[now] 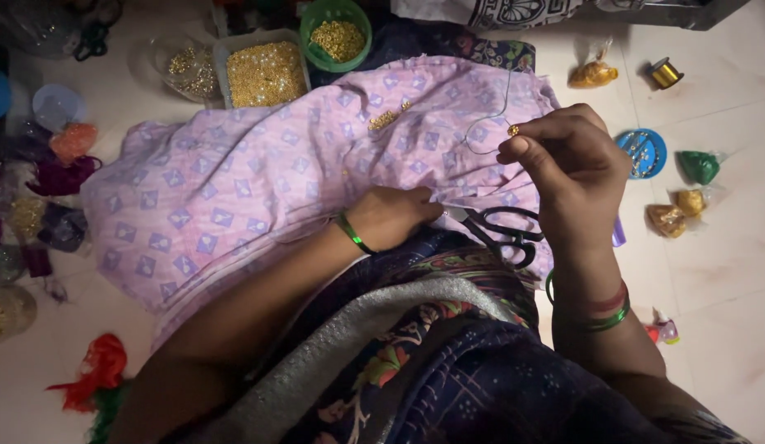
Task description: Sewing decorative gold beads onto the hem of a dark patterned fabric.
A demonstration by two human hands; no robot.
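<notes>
Pinching a gold bead [513,130] on thread [493,123] above the cloth [235,189], the right hand [567,168] could drop it; the left hand [389,215] presses the cloth's near edge, fingers curled, beside scissors [502,230].

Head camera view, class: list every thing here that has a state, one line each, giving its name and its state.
Right hand: raised, fingertips pinching a small gold bead on a thread.
Left hand: pressed flat on the lilac cloth.
Lilac cloth: spread out, rumpled.
Scissors: lying on the cloth, blades closed.
Green bowl: open, holds gold beads.
Clear tray: open, full of gold beads.
Gold spool: wound, lying on the floor.
</notes>
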